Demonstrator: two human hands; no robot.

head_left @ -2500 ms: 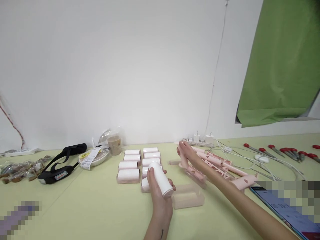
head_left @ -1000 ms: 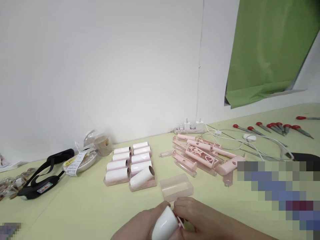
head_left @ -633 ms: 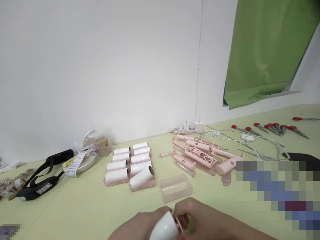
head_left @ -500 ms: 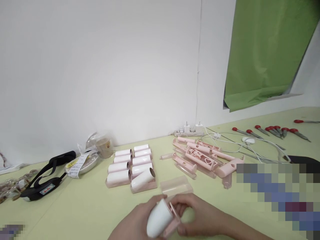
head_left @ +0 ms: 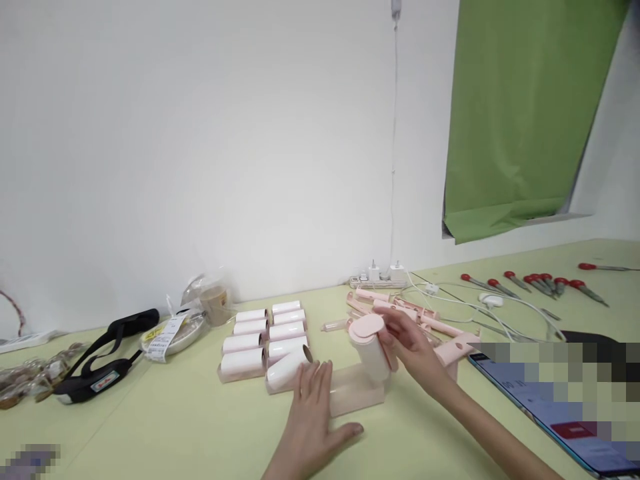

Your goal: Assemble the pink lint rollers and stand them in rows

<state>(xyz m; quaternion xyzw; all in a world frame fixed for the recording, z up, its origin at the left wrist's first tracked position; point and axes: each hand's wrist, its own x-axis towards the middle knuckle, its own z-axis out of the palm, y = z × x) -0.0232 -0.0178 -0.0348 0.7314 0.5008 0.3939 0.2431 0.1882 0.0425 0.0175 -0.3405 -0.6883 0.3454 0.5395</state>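
Observation:
My right hand [head_left: 413, 347] grips a lint roller [head_left: 371, 357], a white roll with a pink end piece facing up and a pink holder at its side. The roller stands tilted over the right end of a translucent pink cover [head_left: 353, 395] on the table. My left hand [head_left: 313, 423] lies with fingers stretched out at the cover's left edge, empty. Its fingertips are beside the nearest white roll [head_left: 289, 368], which rests slanted on its tray; whether they touch is unclear. Several more white rolls [head_left: 243, 362] sit in two columns on pink covers.
Pink holder parts [head_left: 395, 308] are heaped behind my right hand. A power strip [head_left: 377, 281] with white cables stands by the wall. Red-ended tools [head_left: 540, 281] and a phone [head_left: 530, 407] lie to the right. A black strap [head_left: 107, 363] and a wrapped bowl [head_left: 175, 333] are left.
The lint roller has moved from between both hands, up and right, to over the translucent cover. My left hand has let go and spread flat. The view has shifted slightly.

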